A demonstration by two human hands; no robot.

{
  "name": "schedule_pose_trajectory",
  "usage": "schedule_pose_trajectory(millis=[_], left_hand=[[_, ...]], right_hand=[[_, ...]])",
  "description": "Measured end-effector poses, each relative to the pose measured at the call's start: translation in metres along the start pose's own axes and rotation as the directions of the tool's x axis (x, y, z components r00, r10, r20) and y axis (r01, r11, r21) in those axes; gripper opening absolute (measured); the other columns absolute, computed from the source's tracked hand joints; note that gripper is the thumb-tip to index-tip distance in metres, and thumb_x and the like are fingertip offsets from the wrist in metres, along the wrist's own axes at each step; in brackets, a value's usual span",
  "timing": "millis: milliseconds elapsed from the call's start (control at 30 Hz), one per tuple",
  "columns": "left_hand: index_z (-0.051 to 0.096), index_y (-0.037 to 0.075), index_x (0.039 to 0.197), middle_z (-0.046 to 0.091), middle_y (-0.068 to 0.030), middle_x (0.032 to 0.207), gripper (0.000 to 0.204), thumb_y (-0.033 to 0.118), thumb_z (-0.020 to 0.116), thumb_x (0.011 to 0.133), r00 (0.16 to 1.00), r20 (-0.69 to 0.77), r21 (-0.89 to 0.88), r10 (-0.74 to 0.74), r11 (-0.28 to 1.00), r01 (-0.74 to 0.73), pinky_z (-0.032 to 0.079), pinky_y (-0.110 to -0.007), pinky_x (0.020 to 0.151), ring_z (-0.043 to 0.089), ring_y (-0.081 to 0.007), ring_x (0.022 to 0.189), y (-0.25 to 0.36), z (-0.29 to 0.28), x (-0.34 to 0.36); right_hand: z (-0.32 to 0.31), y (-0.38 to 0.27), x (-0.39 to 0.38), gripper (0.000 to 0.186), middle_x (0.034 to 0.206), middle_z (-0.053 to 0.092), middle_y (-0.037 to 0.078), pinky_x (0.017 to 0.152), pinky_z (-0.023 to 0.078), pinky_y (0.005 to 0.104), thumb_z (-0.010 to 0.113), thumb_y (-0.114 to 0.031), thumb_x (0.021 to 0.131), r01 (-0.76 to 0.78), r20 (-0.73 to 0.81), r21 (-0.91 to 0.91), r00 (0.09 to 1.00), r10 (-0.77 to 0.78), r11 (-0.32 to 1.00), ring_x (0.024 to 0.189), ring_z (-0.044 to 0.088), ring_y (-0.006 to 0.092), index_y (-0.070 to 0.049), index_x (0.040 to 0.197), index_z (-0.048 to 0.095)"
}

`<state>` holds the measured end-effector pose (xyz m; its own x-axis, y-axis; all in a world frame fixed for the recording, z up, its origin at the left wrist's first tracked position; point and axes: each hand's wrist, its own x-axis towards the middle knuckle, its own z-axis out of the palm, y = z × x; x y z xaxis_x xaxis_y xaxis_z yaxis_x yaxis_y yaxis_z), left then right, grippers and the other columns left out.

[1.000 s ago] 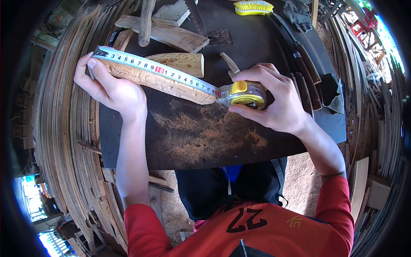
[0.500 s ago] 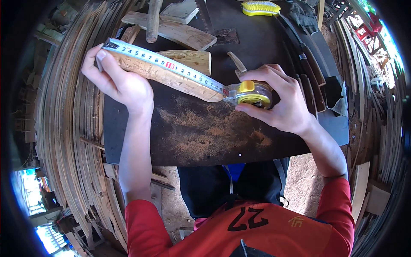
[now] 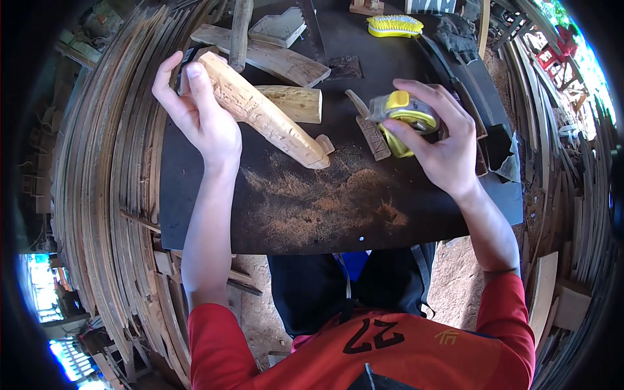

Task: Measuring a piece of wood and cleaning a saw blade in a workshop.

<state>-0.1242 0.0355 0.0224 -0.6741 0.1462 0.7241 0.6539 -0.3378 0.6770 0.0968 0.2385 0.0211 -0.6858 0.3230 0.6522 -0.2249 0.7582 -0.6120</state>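
Tape [image 3: 409,112] has come off wood [image 3: 260,110] since last frame. My L hand [image 3: 207,123], well apart from R hand [image 3: 445,140], clamps wood's upper-left end over table [image 3: 439,208]; axis runs diag., tapered tip lower R. R hand grips tape. Block [image 3: 299,105] just behind wood; sawdust [image 3: 325,203] in front, open room to nr edge.

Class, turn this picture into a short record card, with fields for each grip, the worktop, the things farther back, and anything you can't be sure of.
Left grip: holds a shaped wooden piece near its upper end; the piece slants down to the right
Right grip: holds a yellow-and-clear tape measure, no blade seen extended
Worktop: dark, sawdust scattered on its near part
Farther back: round stick, flat board, yellow brush
Unsure: whether the wooden piece's lower end touches the worktop
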Motion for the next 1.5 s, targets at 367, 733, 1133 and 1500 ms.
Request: schedule_pose_trajectory(millis=[367, 733, 1133, 1500], left_hand=[[0.043, 0.001, 0.134, 0.062, -0.0201, 0.106, 0.041, 0.027, 0.057, 0.104, 0.839, 0.532, -0.401, 0.115, 0.907, 0.130, 0.053, -0.037, 0.082, 0.066, -0.0257, 0.094, 0.037, 0.026, -0.030], [0.057, 0.000, 0.126, 0.066, -0.0193, 0.100, 0.034, 0.025, 0.058, 0.104, 0.763, 0.565, -0.426, 0.313, 0.903, -0.055, 0.046, -0.034, 0.077, 0.058, -0.0204, 0.086, 0.049, 0.043, -0.054], [0.060, 0.005, 0.123, 0.049, -0.0210, 0.124, 0.076, 0.056, 0.087, 0.073, 0.776, 0.545, -0.340, 0.318, 0.930, -0.142, 0.045, -0.036, 0.087, 0.052, -0.0244, 0.102, 0.045, 0.041, -0.053], [0.057, -0.001, 0.119, 0.066, -0.0176, 0.102, 0.060, 0.029, 0.088, 0.077, 0.828, 0.363, -0.334, 0.428, 0.889, -0.313, 0.048, -0.035, 0.081, 0.058, -0.0231, 0.091, 0.053, 0.041, -0.053]], right_hand=[[0.007, 0.009, -0.010, 0.067, 0.119, 0.064, 0.016, 0.093, 0.058, 0.0364, 0.091, -0.007, 0.076, 0.180, -0.061, 0.482, 0.983, -0.172, 0.857, 0.112, 0.068, 0.0235, -0.003, 0.122, 0.043], [-0.007, -0.011, -0.003, 0.077, 0.117, 0.063, 0.031, 0.082, 0.064, 0.0413, 0.094, -0.004, 0.069, 0.456, -0.149, 0.581, 0.874, -0.462, 0.675, 0.102, 0.073, 0.0359, -0.002, 0.123, 0.039], [0.005, -0.010, -0.004, 0.079, 0.114, 0.063, 0.031, 0.076, 0.064, 0.0425, 0.090, -0.011, 0.076, 0.527, -0.152, 0.472, 0.838, -0.524, 0.706, 0.099, 0.072, 0.0377, -0.003, 0.127, 0.030], [0.026, -0.015, -0.022, 0.070, 0.115, 0.066, 0.027, 0.075, 0.061, 0.0388, 0.089, -0.010, 0.077, 0.420, 0.008, 0.330, 0.894, -0.448, 0.845, 0.098, 0.073, 0.0352, -0.006, 0.125, 0.038]])
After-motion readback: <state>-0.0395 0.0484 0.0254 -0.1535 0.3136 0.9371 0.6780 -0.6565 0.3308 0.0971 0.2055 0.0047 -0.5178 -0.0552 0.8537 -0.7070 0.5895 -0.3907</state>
